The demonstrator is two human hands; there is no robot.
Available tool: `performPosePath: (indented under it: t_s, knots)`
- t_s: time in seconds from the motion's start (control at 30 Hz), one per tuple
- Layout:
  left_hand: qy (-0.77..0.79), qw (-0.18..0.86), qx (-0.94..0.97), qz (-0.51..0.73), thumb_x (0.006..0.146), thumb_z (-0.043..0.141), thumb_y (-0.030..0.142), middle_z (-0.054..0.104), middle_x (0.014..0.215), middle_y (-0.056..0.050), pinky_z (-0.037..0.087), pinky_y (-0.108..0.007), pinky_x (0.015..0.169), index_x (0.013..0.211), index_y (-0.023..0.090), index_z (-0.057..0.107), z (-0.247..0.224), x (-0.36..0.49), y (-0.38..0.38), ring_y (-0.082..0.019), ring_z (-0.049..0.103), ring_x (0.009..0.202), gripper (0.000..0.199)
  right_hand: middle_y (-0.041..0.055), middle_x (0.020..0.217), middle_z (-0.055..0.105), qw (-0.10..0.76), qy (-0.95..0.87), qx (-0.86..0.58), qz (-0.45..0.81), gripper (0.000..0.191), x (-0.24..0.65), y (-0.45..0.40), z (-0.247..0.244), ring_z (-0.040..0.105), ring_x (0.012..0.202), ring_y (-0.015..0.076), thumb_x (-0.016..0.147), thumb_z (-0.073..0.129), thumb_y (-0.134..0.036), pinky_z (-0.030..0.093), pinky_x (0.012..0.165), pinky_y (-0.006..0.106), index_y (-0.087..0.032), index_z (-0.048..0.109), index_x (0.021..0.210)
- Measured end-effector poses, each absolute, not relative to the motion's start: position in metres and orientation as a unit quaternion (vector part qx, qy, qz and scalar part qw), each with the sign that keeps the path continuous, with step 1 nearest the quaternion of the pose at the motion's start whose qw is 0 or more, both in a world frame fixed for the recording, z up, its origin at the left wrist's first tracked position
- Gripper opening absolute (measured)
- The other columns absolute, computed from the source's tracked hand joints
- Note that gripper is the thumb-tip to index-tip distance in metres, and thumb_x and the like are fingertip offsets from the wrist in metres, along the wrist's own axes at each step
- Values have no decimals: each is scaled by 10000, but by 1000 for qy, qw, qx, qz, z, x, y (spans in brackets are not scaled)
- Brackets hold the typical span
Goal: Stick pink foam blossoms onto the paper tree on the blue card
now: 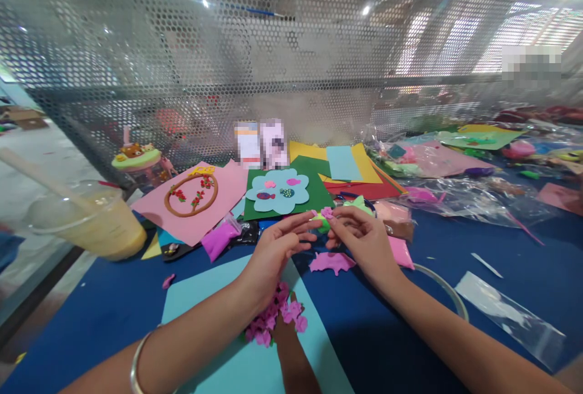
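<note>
My right hand [367, 239] pinches a small pink clay flower [327, 213] between thumb and fingertips. Facing it, my left hand [282, 245] is open, its fingers loosely stretched and the fingertips close to the flower. Just below the hands, a flattened piece of pink clay [332, 262] with a ragged edge lies on the blue table [378, 345]. Under my left forearm is a light blue sheet [204, 297] bearing a brown clay trunk [291, 354] and a cluster of pink clay blossoms [266, 321]. My forearm partly hides this sheet.
A plastic cup [100, 224] of yellowish drink stands tilted in view at left. Behind lie a pink sheet [200, 224] with a brown clay ring, a blue cloud-shaped card [277, 200], and a purple clay packet [221, 236]. Clear plastic bags [510, 315] lie right; a perforated metal panel [273, 66] rises behind.
</note>
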State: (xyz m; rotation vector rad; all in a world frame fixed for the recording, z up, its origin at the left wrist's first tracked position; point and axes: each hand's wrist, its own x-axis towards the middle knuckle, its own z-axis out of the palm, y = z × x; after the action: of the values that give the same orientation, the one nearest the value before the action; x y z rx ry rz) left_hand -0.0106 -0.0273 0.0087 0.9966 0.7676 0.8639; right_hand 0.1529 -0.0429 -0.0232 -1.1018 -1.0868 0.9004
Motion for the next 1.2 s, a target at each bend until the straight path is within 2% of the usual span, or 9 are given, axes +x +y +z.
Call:
performPosePath:
  t_s: [0.37, 0.83, 1.2]
  knots:
    - [350, 683, 500, 403, 605, 494, 107, 654, 1142, -78, 421, -334, 908, 1170, 167, 604, 14, -12, -31, -212, 578, 1030, 579, -15, 603, 632, 592, -513, -489, 384, 208, 153, -46, -24, 661, 486, 164, 727, 707, -367, 519, 449, 245, -211, 633, 843]
    - [352, 664, 520, 405, 589, 495, 117, 675, 1023, -55, 427, -304, 848, 1156, 183, 618, 16, -12, -33, -198, 577, 976, 584, -15, 625, 649, 592, -495, -469, 429, 229, 156, -42, -25, 646, 472, 153, 657, 758, -344, 528, 434, 254, -202, 673, 815]
    - [384, 697, 463, 391, 599, 530, 103, 642, 1102, -37, 409, -252, 779, 1089, 211, 663, 12, -5, -50, -155, 541, 896, 520, -8, 608, 649, 625, -489, -471, 385, 222, 158, -42, -25, 624, 454, 144, 683, 743, -363, 493, 420, 242, -202, 648, 802]
